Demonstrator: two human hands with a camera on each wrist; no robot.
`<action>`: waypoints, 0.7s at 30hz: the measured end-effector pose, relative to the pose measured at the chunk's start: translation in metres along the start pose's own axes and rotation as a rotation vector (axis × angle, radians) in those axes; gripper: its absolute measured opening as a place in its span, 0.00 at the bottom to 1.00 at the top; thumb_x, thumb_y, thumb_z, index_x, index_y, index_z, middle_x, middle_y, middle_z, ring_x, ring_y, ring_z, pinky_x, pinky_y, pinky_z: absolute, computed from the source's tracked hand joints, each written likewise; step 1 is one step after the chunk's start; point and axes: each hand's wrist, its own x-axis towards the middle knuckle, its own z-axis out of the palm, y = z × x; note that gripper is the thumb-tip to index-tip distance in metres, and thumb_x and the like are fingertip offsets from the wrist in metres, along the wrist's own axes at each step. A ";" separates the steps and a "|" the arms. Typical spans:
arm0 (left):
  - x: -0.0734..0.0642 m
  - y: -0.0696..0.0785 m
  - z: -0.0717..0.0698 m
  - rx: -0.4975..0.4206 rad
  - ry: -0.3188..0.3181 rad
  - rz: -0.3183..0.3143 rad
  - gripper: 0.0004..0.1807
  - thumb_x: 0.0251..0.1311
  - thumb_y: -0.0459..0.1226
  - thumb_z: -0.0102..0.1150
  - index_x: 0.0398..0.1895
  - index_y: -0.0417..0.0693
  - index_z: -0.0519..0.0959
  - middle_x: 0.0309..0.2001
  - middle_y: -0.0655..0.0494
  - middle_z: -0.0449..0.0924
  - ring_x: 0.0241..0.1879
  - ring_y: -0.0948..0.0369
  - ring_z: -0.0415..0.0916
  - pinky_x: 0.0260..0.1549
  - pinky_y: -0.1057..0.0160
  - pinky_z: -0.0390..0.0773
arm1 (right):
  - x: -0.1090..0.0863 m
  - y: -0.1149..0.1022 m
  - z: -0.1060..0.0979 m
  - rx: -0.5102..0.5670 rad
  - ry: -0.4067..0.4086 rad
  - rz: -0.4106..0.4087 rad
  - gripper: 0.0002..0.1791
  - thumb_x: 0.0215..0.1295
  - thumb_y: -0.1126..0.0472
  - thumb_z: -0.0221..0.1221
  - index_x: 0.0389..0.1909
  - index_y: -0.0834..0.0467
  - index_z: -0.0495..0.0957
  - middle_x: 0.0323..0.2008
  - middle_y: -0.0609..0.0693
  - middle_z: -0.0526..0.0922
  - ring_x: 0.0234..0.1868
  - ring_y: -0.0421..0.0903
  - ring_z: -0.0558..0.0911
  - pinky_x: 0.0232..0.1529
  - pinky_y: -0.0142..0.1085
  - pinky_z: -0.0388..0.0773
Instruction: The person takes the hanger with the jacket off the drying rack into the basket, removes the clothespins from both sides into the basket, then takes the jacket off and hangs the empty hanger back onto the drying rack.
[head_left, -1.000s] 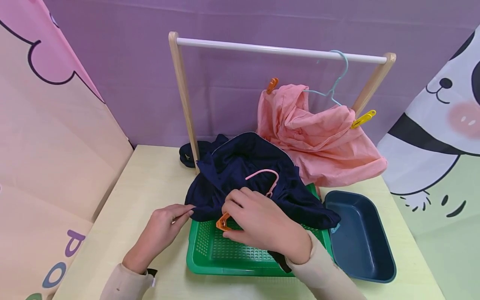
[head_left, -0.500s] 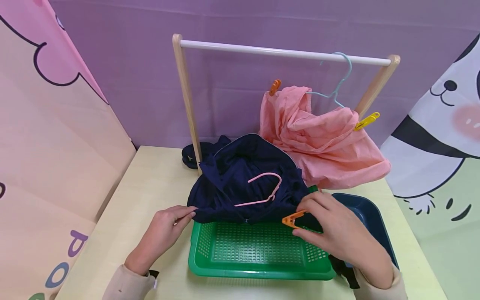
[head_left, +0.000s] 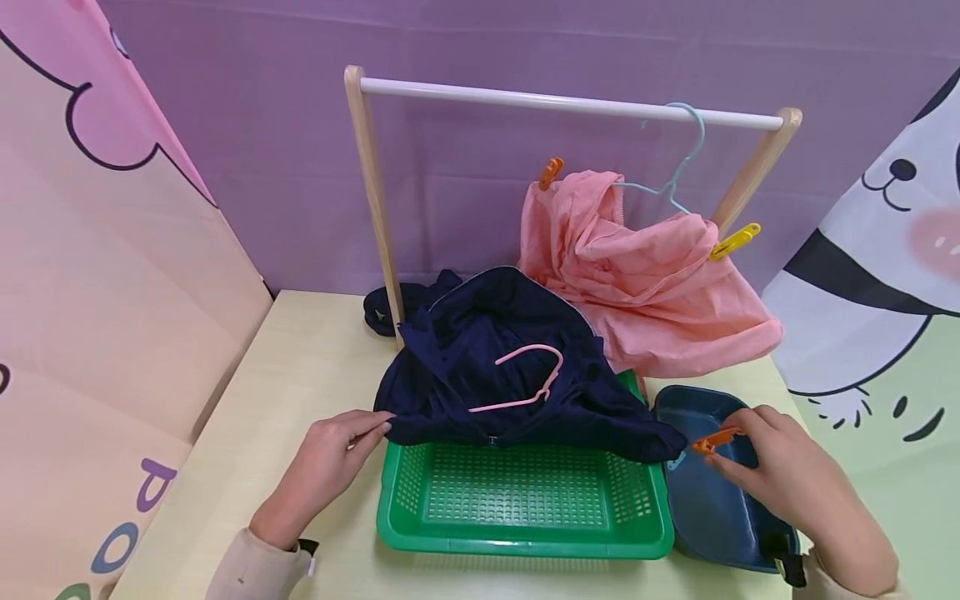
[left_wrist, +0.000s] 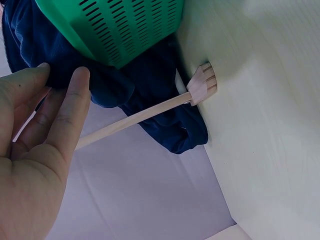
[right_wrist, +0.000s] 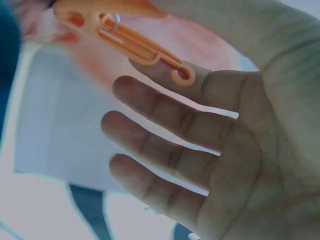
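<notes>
A dark navy garment (head_left: 517,421) with a zip edge lies over the back part of a green basket (head_left: 517,546). My left hand (head_left: 326,471) pinches its left end between thumb and fingers; the left wrist view shows the navy cloth (left_wrist: 100,85) at the fingertips. A pink hanger (head_left: 551,383) lies partly inside the garment, its hook showing. My right hand (head_left: 795,475) holds an orange clothespin (head_left: 716,440) between thumb and index finger, over the dark blue tray (head_left: 705,517). In the right wrist view the clothespin (right_wrist: 135,42) is pinched while the other fingers stay extended.
A wooden rack with a white bar (head_left: 525,100) stands behind. A pink garment (head_left: 637,275) hangs there on a light blue hanger (head_left: 675,167), with an orange clip (head_left: 551,172) and a yellow clip (head_left: 735,241) on it. A light blue clip (head_left: 675,460) lies in the tray.
My right hand has moved right with the orange clothespin, from above the basket and along the garment to over the blue tray. The left hand keeps its pinch on the navy garment.
</notes>
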 end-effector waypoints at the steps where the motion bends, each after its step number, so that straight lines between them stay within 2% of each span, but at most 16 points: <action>1: 0.000 0.000 0.000 0.000 -0.001 -0.001 0.12 0.61 0.27 0.66 0.48 0.40 0.87 0.43 0.50 0.86 0.43 0.53 0.84 0.38 0.57 0.84 | 0.002 0.006 0.004 0.001 -0.010 0.012 0.23 0.51 0.53 0.76 0.40 0.63 0.80 0.37 0.57 0.79 0.38 0.56 0.77 0.36 0.55 0.80; 11: -0.001 0.000 -0.001 -0.001 0.007 0.002 0.12 0.61 0.27 0.66 0.47 0.41 0.87 0.44 0.51 0.86 0.44 0.53 0.84 0.39 0.56 0.84 | 0.029 0.052 0.042 0.060 -0.119 0.048 0.17 0.54 0.56 0.74 0.34 0.62 0.79 0.33 0.56 0.80 0.34 0.53 0.78 0.34 0.51 0.80; 15: -0.001 0.001 0.000 -0.001 0.003 0.002 0.12 0.61 0.27 0.66 0.47 0.40 0.87 0.44 0.50 0.86 0.44 0.53 0.84 0.39 0.56 0.84 | 0.033 0.058 0.049 0.052 -0.135 0.048 0.17 0.53 0.55 0.74 0.33 0.62 0.79 0.33 0.56 0.80 0.34 0.53 0.78 0.34 0.51 0.80; 21: -0.001 0.000 0.001 -0.001 0.010 0.010 0.12 0.61 0.26 0.66 0.47 0.40 0.87 0.43 0.51 0.87 0.43 0.54 0.85 0.38 0.57 0.84 | 0.036 0.057 0.050 0.035 -0.147 0.051 0.18 0.54 0.56 0.73 0.36 0.63 0.79 0.34 0.57 0.80 0.35 0.54 0.78 0.36 0.53 0.80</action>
